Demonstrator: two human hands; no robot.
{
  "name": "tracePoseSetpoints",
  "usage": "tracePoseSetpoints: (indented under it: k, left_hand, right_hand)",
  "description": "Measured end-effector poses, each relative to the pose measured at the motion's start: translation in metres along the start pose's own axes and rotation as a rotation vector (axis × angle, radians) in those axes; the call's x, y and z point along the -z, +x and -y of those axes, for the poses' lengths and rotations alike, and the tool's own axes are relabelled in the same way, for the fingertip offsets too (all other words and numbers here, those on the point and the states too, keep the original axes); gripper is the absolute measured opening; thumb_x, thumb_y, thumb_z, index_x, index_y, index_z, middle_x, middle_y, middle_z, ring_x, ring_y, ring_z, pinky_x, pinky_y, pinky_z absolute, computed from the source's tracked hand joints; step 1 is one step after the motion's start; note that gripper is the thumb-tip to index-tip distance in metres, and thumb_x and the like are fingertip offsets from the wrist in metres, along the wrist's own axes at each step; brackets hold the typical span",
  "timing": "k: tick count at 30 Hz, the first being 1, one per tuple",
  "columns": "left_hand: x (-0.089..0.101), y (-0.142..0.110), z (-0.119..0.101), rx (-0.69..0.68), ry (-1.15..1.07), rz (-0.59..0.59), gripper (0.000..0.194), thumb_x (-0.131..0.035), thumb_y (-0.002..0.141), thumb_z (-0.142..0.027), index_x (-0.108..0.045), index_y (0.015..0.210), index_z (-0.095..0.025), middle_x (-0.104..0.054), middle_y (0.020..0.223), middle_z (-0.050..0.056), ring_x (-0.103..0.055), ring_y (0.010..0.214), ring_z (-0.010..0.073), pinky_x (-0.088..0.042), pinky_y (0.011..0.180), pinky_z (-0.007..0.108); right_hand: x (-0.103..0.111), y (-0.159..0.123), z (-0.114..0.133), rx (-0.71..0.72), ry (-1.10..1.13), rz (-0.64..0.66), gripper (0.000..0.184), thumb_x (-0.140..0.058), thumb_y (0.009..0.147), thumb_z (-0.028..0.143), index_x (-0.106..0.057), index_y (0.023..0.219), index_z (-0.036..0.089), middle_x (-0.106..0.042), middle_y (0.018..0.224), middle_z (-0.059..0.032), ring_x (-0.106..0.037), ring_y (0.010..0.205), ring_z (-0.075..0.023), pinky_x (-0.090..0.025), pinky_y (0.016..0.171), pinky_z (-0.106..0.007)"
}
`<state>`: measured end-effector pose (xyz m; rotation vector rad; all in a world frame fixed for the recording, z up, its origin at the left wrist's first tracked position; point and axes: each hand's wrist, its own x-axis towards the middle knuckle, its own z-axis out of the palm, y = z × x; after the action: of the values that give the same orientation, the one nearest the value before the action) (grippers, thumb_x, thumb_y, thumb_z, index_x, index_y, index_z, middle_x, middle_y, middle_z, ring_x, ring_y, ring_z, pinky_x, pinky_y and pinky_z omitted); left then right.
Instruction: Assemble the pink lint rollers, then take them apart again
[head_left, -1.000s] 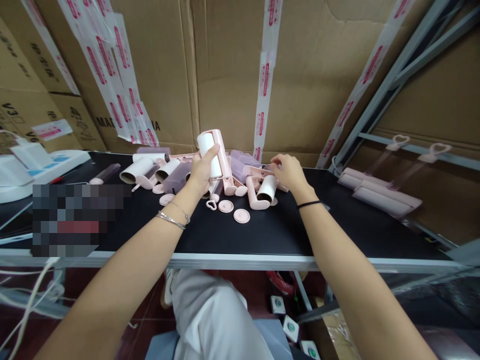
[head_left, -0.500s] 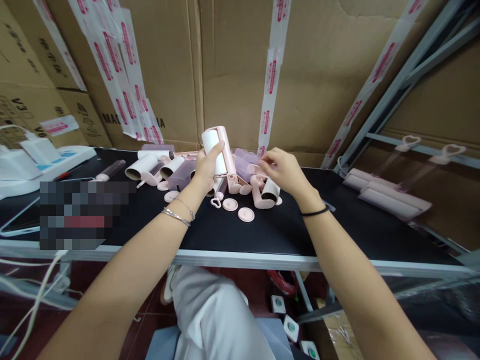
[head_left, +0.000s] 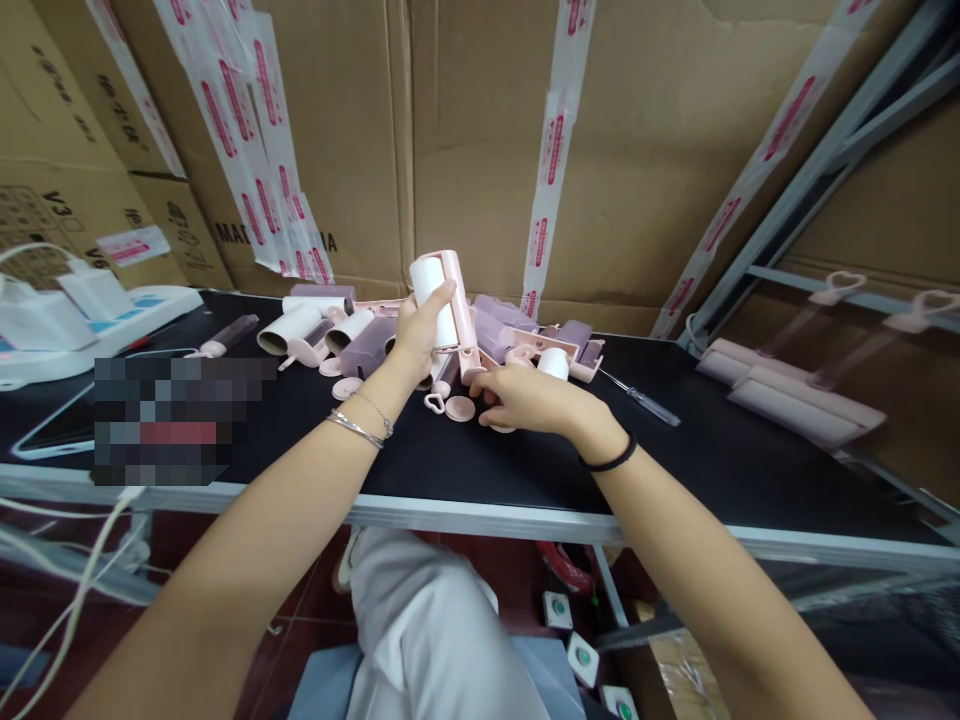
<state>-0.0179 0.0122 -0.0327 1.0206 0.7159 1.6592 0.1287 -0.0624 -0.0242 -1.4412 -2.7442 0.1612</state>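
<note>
Since the earlier frame, the right hand (head_left: 486, 394) has come down and to the left, and a screwdriver (head_left: 646, 399) has come in sight. Clock directions are from the roller (head_left: 444, 302), which I see above the parts pile, gripped by the left hand (head_left: 421, 330). The right hand is at four o'clock, fingers bent; I cannot tell if they grip anything.

Cardboard (head_left: 480, 150) stands upright behind the black table (head_left: 480, 465), closing twelve o'clock. At three o'clock are two pink rollers (head_left: 806, 400) with heart-shaped handle ends, near a metal rack (head_left: 821, 190). A power strip (head_left: 112, 330) holds white plugs (head_left: 94, 292) at nine o'clock. On the floor, toward five o'clock, a carton (head_left: 688, 665) has clear plastic at its top.

Purple covers (head_left: 367, 346) and hollow white rolls (head_left: 287, 330) lie mixed at nine to eight o'clock. Inside the roller's pink frame sits a white roll. The screwdriver is at four o'clock. One pink disc (head_left: 460, 408) lies at six o'clock; the right hand partly hides another.
</note>
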Motion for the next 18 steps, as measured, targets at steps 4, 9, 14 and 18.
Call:
tracePoseSetpoints:
  k: [4, 9, 14, 18]
  left_hand:
    - [-0.001, 0.0, -0.003, 0.009, -0.031, 0.024, 0.044, -0.079, 0.064, -0.049, -0.059, 0.088, -0.018, -0.068, 0.069, 0.002, -0.068, 0.066, 0.0174, -0.057, 0.065, 0.029]
    - [-0.004, -0.004, -0.013, 0.06, -0.118, 0.126, 0.042, -0.069, 0.073, -0.058, -0.058, 0.082, -0.018, -0.066, 0.067, 0.002, -0.068, 0.065, 0.0166, -0.056, 0.059, 0.026]
    - [0.002, 0.002, -0.02, -0.016, -0.326, 0.139, 0.035, -0.065, 0.077, -0.053, -0.057, 0.082, -0.02, -0.065, 0.069, 0.0, -0.067, 0.065, 0.0133, -0.054, 0.058, 0.022]
    - [0.009, 0.012, -0.02, -0.059, -0.474, 0.104, 0.027, -0.064, 0.078, -0.047, -0.057, 0.082, -0.021, -0.065, 0.07, -0.001, -0.065, 0.066, 0.0109, -0.052, 0.062, 0.021]
  right_hand:
    - [0.003, -0.001, -0.005, 0.004, -0.012, -0.213, 0.013, -0.057, 0.089, 0.026, -0.066, 0.093, 0.018, -0.069, 0.094, -0.0074, -0.061, 0.084, -0.0194, -0.039, 0.071, -0.029]
    - [0.004, 0.003, -0.025, -0.059, 0.0, -0.674, 0.022, -0.052, 0.089, 0.023, -0.064, 0.106, 0.016, -0.064, 0.105, -0.0118, -0.059, 0.099, -0.0251, -0.044, 0.088, -0.038]
    - [0.003, 0.006, -0.05, -0.158, -0.007, -0.995, 0.049, -0.047, 0.088, 0.022, -0.044, 0.137, 0.019, -0.055, 0.124, -0.0154, -0.052, 0.114, -0.0303, -0.042, 0.096, -0.05]
    - [0.004, 0.007, -0.049, -0.155, -0.029, -0.998, 0.044, -0.043, 0.089, 0.018, -0.048, 0.133, 0.018, -0.058, 0.118, -0.015, -0.052, 0.111, -0.0294, -0.042, 0.095, -0.049]
